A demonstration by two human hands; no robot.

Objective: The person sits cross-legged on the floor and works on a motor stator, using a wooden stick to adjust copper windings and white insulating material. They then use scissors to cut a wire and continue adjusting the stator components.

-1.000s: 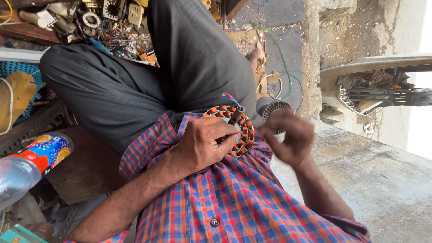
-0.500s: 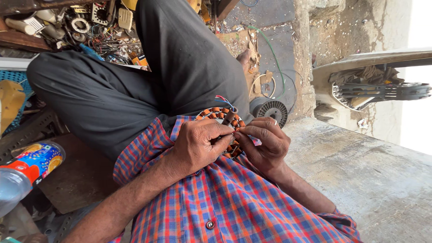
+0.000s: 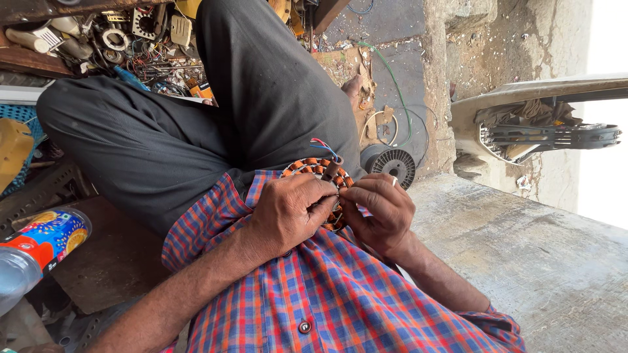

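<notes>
The stator (image 3: 318, 180), a ring of copper-wound coils with blue and red leads at its far edge, rests in the lap against the checked shirt (image 3: 340, 301). The left hand (image 3: 288, 212) is clasped over its near left rim; the right hand (image 3: 379, 209) is pinched at the right rim, fingers narrow, what they nip too small to tell. Judged heavy and stiff in the core, with fine windings easily nicked: best gripped by the steel rim, not the coils. A plastic bottle (image 3: 39, 252) lies at left, contents unclear. A wire spool (image 3: 392, 165) stands far right of the stator.
</notes>
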